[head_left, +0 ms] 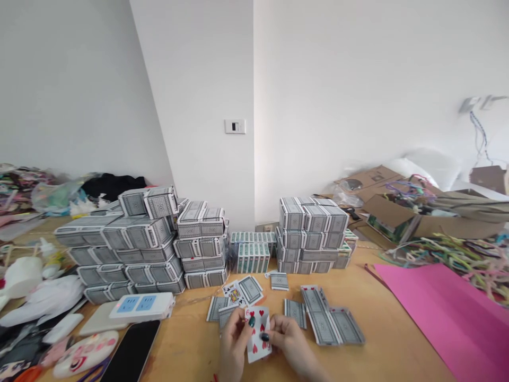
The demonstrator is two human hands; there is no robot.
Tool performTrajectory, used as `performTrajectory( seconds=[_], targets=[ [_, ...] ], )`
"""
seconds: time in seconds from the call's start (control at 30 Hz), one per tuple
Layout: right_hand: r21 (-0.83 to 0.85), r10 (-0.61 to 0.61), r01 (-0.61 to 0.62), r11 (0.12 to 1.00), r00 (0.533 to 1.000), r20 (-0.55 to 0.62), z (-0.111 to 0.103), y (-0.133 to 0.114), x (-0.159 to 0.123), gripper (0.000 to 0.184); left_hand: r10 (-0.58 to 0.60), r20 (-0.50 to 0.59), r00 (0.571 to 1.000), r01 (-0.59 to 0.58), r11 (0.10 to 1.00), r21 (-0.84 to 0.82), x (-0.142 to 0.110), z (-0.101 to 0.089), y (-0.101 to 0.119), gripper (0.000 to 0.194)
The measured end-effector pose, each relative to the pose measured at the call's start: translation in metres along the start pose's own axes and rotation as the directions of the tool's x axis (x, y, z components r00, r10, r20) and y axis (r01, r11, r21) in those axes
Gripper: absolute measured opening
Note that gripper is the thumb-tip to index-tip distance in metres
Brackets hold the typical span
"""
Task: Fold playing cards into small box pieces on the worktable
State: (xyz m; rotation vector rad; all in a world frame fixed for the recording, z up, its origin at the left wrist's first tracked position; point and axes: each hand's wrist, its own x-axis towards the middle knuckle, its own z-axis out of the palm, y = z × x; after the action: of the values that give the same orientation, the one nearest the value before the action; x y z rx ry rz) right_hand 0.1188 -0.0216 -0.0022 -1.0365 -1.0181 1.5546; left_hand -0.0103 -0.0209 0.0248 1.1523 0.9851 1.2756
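A playing card with red hearts [260, 339] is held face toward me between both hands. Pinching its left edge, my left hand [235, 339] has its thumb across the card's face. On the right edge, my right hand [287, 339] grips it with thumb and fingers; whether more cards lie behind is hidden. Just beyond my left hand lie loose cards, among them a face-up king [234, 293] and a face-down card [249, 289]. Right of my right hand rests a folded piece made of grey-backed cards [333, 318], beside a face-down card [295, 313].
Blocks built of grey-backed cards stand stacked at left [147, 239] and right [312, 233]. Card packs [253, 257] sit between them. A black phone [131, 353] and a power strip [142, 307] lie left. Pink paper [445, 313] and an open cardboard box [437, 223] are right.
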Motion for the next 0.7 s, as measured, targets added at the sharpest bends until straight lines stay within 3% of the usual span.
performTrajectory(
  seconds=[0.1, 0.2, 0.33, 0.5, 0.7],
  targets=[
    [-0.055, -0.038, 0.037, 0.998, 0.999, -0.015, 0.002, 0.003, 0.001, 0.033, -0.144, 0.054, 0.988, 0.147, 0.987, -0.061, 0.002, 0.003, -0.004, 0.035],
    [-0.115, -0.087, 0.081, 0.99, 0.995, -0.052, 0.005, 0.007, 0.001, 0.031, -0.195, 0.122, 0.973, 0.201, 0.979, -0.036, 0.009, 0.002, -0.019, 0.038],
    [-0.136, -0.107, 0.097, 0.986, 0.992, -0.065, 0.013, 0.01, 0.0, 0.028, -0.181, 0.05, 0.982, 0.18, 0.983, 0.021, 0.014, 0.001, -0.032, 0.033],
    [-0.184, -0.147, 0.125, 0.975, 0.983, -0.109, 0.018, 0.014, 0.001, 0.025, -0.159, 0.012, 0.987, 0.158, 0.985, 0.068, 0.011, 0.002, -0.03, 0.033],
    [-0.293, -0.19, 0.15, 0.944, 0.975, -0.113, 0.012, 0.021, 0.002, 0.017, -0.177, -0.109, 0.978, 0.184, 0.981, 0.057, 0.011, 0.003, -0.03, 0.033]
  ],
)
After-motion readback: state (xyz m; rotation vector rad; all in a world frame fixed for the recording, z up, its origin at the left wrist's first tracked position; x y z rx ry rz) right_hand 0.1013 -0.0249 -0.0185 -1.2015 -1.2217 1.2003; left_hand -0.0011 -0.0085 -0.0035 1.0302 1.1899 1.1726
